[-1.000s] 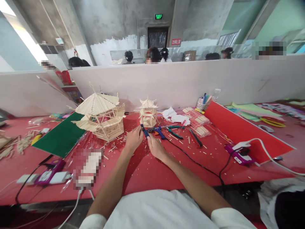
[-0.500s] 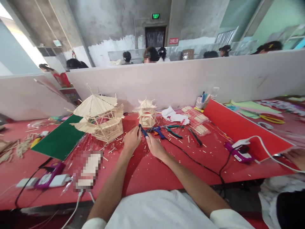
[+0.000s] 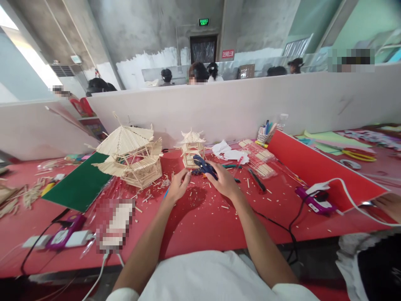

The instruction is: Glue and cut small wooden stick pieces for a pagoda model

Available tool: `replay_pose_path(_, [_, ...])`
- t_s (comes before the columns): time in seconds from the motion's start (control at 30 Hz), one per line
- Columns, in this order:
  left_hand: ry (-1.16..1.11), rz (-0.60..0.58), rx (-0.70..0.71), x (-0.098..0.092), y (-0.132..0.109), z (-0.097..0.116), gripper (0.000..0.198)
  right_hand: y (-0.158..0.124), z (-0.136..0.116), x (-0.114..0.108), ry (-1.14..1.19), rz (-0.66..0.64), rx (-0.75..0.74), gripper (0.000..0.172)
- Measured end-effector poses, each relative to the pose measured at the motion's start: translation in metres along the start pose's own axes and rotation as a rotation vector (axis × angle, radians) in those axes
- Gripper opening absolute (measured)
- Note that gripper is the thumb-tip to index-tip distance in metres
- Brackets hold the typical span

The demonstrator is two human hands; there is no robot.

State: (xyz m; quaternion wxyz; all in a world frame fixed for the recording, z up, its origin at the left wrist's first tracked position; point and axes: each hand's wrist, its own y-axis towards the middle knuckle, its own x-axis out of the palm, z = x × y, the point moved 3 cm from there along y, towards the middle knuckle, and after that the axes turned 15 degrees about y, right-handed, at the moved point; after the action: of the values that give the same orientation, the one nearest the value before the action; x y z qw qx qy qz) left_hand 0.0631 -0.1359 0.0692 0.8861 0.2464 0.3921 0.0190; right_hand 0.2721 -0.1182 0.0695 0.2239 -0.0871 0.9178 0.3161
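Note:
My right hand (image 3: pixel 224 180) is closed around a dark blue tool (image 3: pixel 206 167), raised just in front of the small stick pavilion (image 3: pixel 192 146). To its left, my left hand (image 3: pixel 178 186) is curled, thumb beside the fingers. A thin blue piece (image 3: pixel 166 192) sticks out at its outer side; what the palm holds is hidden. A larger pavilion of pale sticks (image 3: pixel 138 169) stands farther left. Behind my right hand lies a green-handled tool (image 3: pixel 231 166), partly covered.
Stick bundles (image 3: pixel 258 156), white tissue (image 3: pixel 227 151) and a red-handled cutter (image 3: pixel 257 181) lie right. A red board (image 3: pixel 316 167) and power strip (image 3: pixel 315 200) are beyond; another person's hand (image 3: pixel 388 205) is at the right edge. A green board (image 3: pixel 79 182) lies left.
My hands have moved apart from the small blue-handled tool they were both on. My right hand has shifted right and now grips a larger-looking dark blue tool; my left hand has drawn back slightly.

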Motion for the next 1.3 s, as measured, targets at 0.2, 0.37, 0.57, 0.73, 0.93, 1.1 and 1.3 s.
replay_pose_path(0.2, [0.01, 0.007, -0.004, -0.002, 0.001, -0.001, 0.036, 0.0, 0.033, -0.02, -0.333, 0.06, 0.225, 0.056])
replay_pose_path(0.37, [0.0, -0.033, -0.011, -0.001, 0.002, -0.002, 0.04, -0.005, 0.055, -0.026, -0.568, 0.009, 0.487, 0.054])
replay_pose_path(0.57, [0.036, -0.084, 0.007, 0.002, 0.002, -0.005, 0.041, -0.005, 0.065, -0.027, -0.512, 0.008, 0.477, 0.05])
replay_pose_path(0.73, [0.158, -0.149, 0.091, 0.01, 0.004, -0.013, 0.038, 0.011, 0.037, -0.001, 0.118, 0.044, 0.094, 0.03])
replay_pose_path(0.93, [0.204, -0.21, 0.223, 0.021, 0.004, -0.021, 0.028, 0.013, 0.014, 0.038, 0.441, -0.076, 0.077, 0.014])
replay_pose_path(1.1, [0.257, -0.198, 0.231, 0.021, 0.004, -0.023, 0.028, 0.012, 0.017, 0.042, 0.367, -0.064, 0.092, 0.014])
replay_pose_path(1.3, [0.263, -0.199, 0.218, 0.021, 0.004, -0.022, 0.026, 0.012, 0.016, 0.045, 0.365, -0.092, 0.054, 0.013])
